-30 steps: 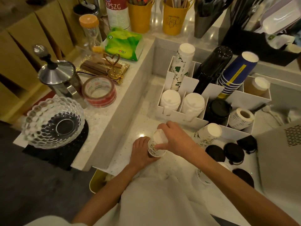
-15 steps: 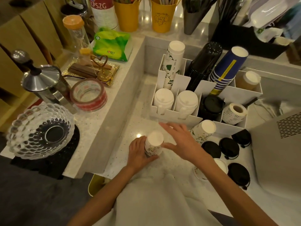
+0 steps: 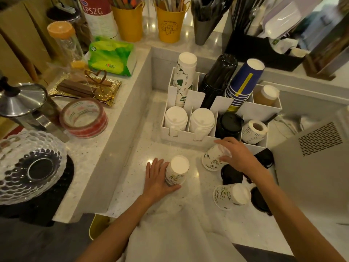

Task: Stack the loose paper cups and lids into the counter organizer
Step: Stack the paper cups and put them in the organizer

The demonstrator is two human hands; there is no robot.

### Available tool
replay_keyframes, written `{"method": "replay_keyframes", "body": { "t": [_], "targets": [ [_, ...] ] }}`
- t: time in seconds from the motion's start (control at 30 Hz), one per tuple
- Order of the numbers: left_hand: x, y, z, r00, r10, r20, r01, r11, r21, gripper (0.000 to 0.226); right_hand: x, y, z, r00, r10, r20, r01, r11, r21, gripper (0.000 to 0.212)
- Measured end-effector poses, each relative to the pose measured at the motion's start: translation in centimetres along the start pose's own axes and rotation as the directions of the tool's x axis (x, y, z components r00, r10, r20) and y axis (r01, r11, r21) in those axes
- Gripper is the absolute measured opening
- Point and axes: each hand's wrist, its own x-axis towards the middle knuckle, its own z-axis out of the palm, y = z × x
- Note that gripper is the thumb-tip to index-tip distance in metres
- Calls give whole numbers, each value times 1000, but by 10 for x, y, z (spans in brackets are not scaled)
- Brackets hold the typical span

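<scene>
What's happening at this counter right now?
A person is gathering loose paper cups in front of a white organizer. The left hand holds a short upside-down stack of green-print cups on the counter, while the right hand closes its grip on another tilted cup. A third cup lies on its side nearby, and several black lids are not yet put away.

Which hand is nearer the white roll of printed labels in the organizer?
Right. The right hand reaches over a leaf-printed paper cup just in front of the label roll; the left hand grips another cup farther left.
</scene>
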Motion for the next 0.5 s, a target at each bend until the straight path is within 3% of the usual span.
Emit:
{"method": "replay_keyframes", "body": {
  "t": [0.27, 0.4, 0.5],
  "targets": [
    [-1, 2, -3, 1000, -5, -13, 5, 1000, -5, 104, -38, -77, -87, 954, -153, -258, 220, 941, 257, 67],
    [1, 3, -2, 1000, -17, 6, 17, 1000, 10, 110, -50, -124, -69, 932, -351, -92, 361, 922, 138, 65],
    [1, 3, -3, 999, -32, 25, 32, 999, 24, 112, -43, -131, -26, 913, -406, 36, 405, 914, 21, 63]
  ]
}}
